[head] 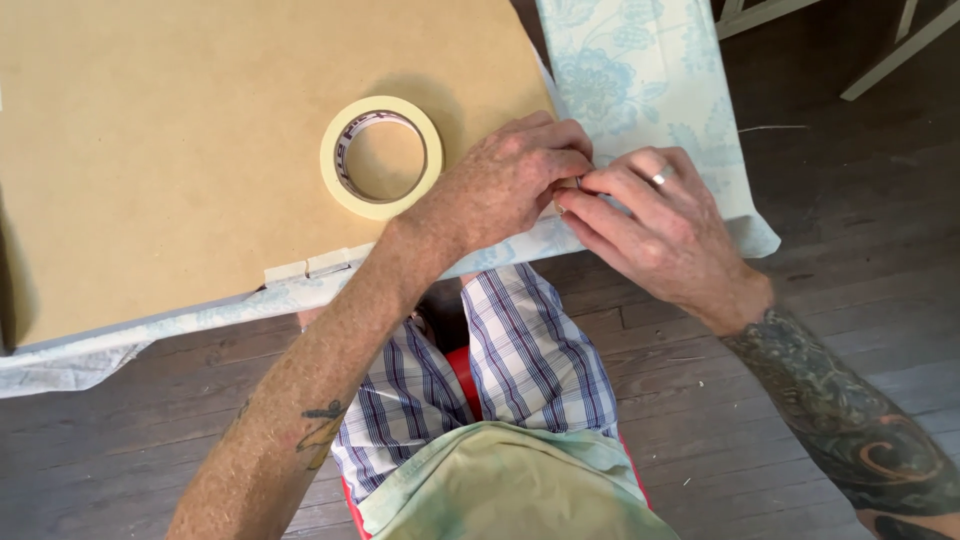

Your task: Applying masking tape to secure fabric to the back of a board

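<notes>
Both hands meet at the near right corner of the flat tan fibreboard panel (200, 150): the left hand (505, 180) and right hand (655, 225) pinch with narrowed fingertips something too small to identify. Just beside the left hand lies a cream masking-tape roll (381, 157), flat, hole facing upward.

The board (200, 160) on my desk is matt brown fibreboard, smooth. On it lies a roll of cream paper masking tape (381, 157), slightly crinkled. Pale blue flowered cloth (640, 70) runs along the desk's near edge. The floor (860, 200) is dark worn wood. My ring (662, 177) is shiny metal.
</notes>
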